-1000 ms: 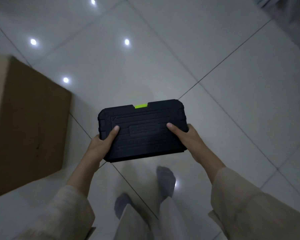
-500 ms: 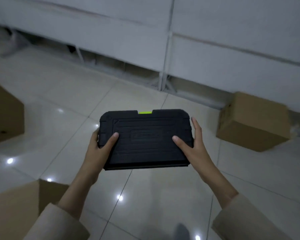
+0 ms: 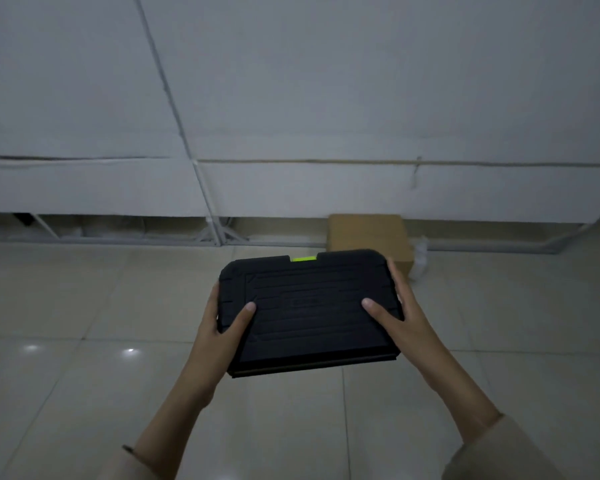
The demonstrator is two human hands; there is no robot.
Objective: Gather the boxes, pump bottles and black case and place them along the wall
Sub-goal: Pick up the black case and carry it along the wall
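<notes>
Pretty dim room, everything looks grey-blue. The wall (image 3: 326,81) fills the whole top half from 9 o'clock round to 3 o'clock, made of big pale panels with thin seams. A metal frame (image 3: 219,233) with slanted struts runs along its base, with a dark gap behind it. The floor (image 3: 84,299) is glossy beige tile, and two small light reflections (image 3: 130,350) sit around 8 o'clock.

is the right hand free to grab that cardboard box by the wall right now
Probably not. The right hand and left hand are both gripping the black case, and the cardboard box sits farther off against the wall.
</notes>
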